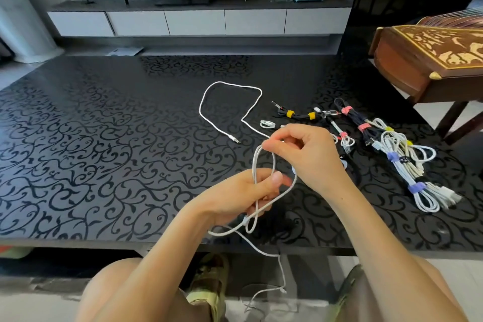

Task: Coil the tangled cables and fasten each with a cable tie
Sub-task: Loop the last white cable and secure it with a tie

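Since the white cable (pixel 200 110) trails slack across the table (pixel 104 125), it may kink or whip its plug about as you draw it in. Your left hand (pixel 251 191) grips the gathered loops; ease off and they spring apart, while the tail hanging toward the floor could snag. Your right hand (pixel 305 151) pinches the loop's top. Nearby tied bundles (pixel 407 162) could get caught up.
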`<move>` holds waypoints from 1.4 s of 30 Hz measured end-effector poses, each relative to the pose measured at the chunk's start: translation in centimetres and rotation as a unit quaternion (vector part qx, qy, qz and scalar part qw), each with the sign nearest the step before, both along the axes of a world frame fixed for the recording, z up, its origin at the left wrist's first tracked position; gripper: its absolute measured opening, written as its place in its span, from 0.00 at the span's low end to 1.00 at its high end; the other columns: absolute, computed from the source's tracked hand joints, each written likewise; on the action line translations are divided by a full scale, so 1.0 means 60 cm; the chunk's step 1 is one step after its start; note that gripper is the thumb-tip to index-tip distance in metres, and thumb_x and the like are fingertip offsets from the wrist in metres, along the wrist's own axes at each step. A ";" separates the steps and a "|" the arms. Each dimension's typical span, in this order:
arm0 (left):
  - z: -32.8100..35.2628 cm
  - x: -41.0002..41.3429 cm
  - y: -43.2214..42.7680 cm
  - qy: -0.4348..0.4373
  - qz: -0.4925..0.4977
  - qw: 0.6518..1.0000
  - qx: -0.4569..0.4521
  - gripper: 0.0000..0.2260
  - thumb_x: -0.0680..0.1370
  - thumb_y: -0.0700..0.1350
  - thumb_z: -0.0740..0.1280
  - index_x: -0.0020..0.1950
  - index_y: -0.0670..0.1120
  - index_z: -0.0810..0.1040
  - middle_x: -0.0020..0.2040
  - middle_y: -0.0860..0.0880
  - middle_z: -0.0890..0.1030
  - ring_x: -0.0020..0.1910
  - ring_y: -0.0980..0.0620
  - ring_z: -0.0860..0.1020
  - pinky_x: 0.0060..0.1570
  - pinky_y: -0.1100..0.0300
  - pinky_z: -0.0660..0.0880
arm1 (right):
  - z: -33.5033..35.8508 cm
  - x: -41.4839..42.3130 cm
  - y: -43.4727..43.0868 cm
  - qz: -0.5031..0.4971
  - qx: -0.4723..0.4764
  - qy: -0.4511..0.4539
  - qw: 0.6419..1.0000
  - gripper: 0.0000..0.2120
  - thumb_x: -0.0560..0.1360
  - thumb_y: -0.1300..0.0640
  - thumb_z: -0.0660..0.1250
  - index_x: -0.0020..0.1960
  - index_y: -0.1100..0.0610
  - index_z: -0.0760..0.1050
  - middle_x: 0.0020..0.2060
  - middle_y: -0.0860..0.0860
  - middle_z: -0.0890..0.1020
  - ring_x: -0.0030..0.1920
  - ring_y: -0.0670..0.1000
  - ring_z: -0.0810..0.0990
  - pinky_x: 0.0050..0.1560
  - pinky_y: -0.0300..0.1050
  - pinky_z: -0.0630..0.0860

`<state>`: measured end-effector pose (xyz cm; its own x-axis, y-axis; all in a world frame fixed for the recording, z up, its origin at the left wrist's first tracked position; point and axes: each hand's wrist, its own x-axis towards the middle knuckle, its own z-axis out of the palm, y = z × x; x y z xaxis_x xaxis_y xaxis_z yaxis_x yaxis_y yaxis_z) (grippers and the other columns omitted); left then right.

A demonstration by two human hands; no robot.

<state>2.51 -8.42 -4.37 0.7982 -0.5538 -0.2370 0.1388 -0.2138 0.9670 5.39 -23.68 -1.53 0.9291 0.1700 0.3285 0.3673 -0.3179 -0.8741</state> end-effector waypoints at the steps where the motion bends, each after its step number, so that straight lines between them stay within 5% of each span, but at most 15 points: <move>1: 0.002 0.000 -0.001 0.011 -0.004 1.000 -0.014 0.22 0.77 0.58 0.60 0.59 0.43 0.77 0.33 0.51 0.67 0.32 0.56 0.66 0.33 0.62 0.63 | -0.001 0.000 0.001 -0.004 0.002 -0.002 1.000 0.06 0.69 0.58 0.74 0.35 0.54 0.81 0.24 0.56 0.69 0.27 0.45 0.64 0.30 0.33 0.64; 3: 0.003 0.002 -0.001 0.025 -0.009 0.999 -0.035 0.18 0.75 0.55 0.63 0.55 0.43 0.78 0.35 0.51 0.68 0.32 0.56 0.67 0.32 0.64 0.64 | -0.004 0.000 0.003 -0.009 0.002 -0.009 1.000 0.05 0.69 0.57 0.74 0.35 0.53 0.80 0.26 0.59 0.72 0.27 0.45 0.66 0.30 0.34 0.65; 8: -0.006 -0.001 -0.012 0.082 -0.009 0.991 -0.108 0.08 0.77 0.47 0.65 0.40 0.45 0.77 0.36 0.49 0.74 0.32 0.56 0.71 0.31 0.67 0.68 | -0.013 0.006 0.006 0.009 -0.016 0.002 1.000 0.04 0.70 0.55 0.73 0.37 0.52 0.80 0.26 0.50 0.73 0.27 0.43 0.67 0.31 0.34 0.66; 12: -0.004 0.003 -0.025 0.062 0.129 0.975 -0.169 0.10 0.82 0.41 0.57 0.42 0.43 0.71 0.34 0.46 0.77 0.35 0.51 0.77 0.38 0.63 0.77 | -0.014 0.013 -0.003 0.006 0.065 0.059 0.996 0.05 0.77 0.58 0.66 0.46 0.55 0.81 0.33 0.48 0.79 0.30 0.41 0.74 0.33 0.33 0.70; 15: 0.004 0.025 -0.024 -0.002 0.309 0.910 -0.276 0.09 0.82 0.40 0.56 0.44 0.42 0.71 0.30 0.48 0.78 0.32 0.52 0.79 0.37 0.62 0.79 | -0.024 0.013 -0.004 -0.023 0.113 0.139 0.984 0.10 0.80 0.52 0.59 0.49 0.51 0.78 0.39 0.50 0.83 0.38 0.46 0.80 0.42 0.40 0.76; 21: 0.023 0.065 0.010 -0.023 0.467 0.801 -0.374 0.10 0.83 0.44 0.55 0.44 0.45 0.70 0.26 0.54 0.67 0.21 0.60 0.64 0.21 0.70 0.63 | -0.045 -0.025 0.035 0.178 0.160 0.363 0.900 0.32 0.71 0.36 0.54 0.65 0.56 0.71 0.51 0.54 0.84 0.52 0.55 0.83 0.60 0.48 0.74; 24: 0.024 0.073 0.022 -0.022 0.468 0.783 -0.410 0.10 0.84 0.45 0.54 0.46 0.45 0.70 0.25 0.54 0.63 0.19 0.61 0.60 0.18 0.70 0.59 | -0.047 -0.045 0.045 0.225 0.174 0.398 0.872 0.29 0.72 0.40 0.58 0.69 0.52 0.65 0.54 0.56 0.83 0.52 0.58 0.83 0.62 0.51 0.74; 27: 0.029 0.077 0.040 -0.006 0.465 0.775 -0.428 0.14 0.83 0.51 0.54 0.46 0.45 0.71 0.24 0.54 0.60 0.18 0.60 0.57 0.17 0.68 0.56 | -0.053 -0.058 0.047 0.241 0.128 0.406 0.872 0.22 0.77 0.54 0.63 0.70 0.56 0.64 0.44 0.58 0.84 0.41 0.55 0.83 0.51 0.46 0.79; 31: 0.046 0.071 0.080 -0.068 0.517 0.769 -0.370 0.14 0.83 0.52 0.56 0.43 0.45 0.73 0.24 0.54 0.58 0.21 0.59 0.55 0.19 0.66 0.53 | -0.056 -0.050 0.022 0.197 0.060 0.394 0.896 0.09 0.77 0.64 0.64 0.56 0.65 0.75 0.33 0.53 0.79 0.32 0.48 0.76 0.40 0.40 0.78; 36: 0.065 0.061 0.154 -0.244 0.630 0.688 -0.266 0.12 0.81 0.48 0.61 0.38 0.48 0.68 0.25 0.54 0.62 0.22 0.57 0.58 0.23 0.63 0.56 | -0.042 -0.041 -0.001 0.215 0.056 0.387 0.895 0.04 0.77 0.66 0.64 0.50 0.63 0.77 0.33 0.52 0.79 0.34 0.47 0.76 0.42 0.39 0.78; 40: 0.052 0.054 0.163 -0.430 0.663 0.609 0.072 0.09 0.80 0.46 0.62 0.42 0.45 0.71 0.31 0.56 0.67 0.28 0.61 0.68 0.32 0.70 0.63 | -0.039 -0.041 0.006 0.176 -0.118 0.273 0.938 0.05 0.77 0.61 0.65 0.46 0.60 0.80 0.31 0.49 0.81 0.33 0.44 0.78 0.42 0.41 0.78; 42: 0.044 0.049 0.150 -0.425 0.599 0.632 0.247 0.12 0.80 0.50 0.62 0.47 0.41 0.74 0.32 0.54 0.70 0.31 0.54 0.70 0.33 0.64 0.61 | -0.042 -0.039 0.009 0.098 -0.195 0.157 0.963 0.08 0.77 0.58 0.65 0.43 0.57 0.81 0.31 0.49 0.82 0.33 0.45 0.79 0.45 0.46 0.79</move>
<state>5.44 0.60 -1.73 0.5306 0.5420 0.6517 -0.0385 -0.7527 0.6573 3.07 -23.15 -4.04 0.9099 0.4054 -0.0876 0.1905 -0.5961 -0.7800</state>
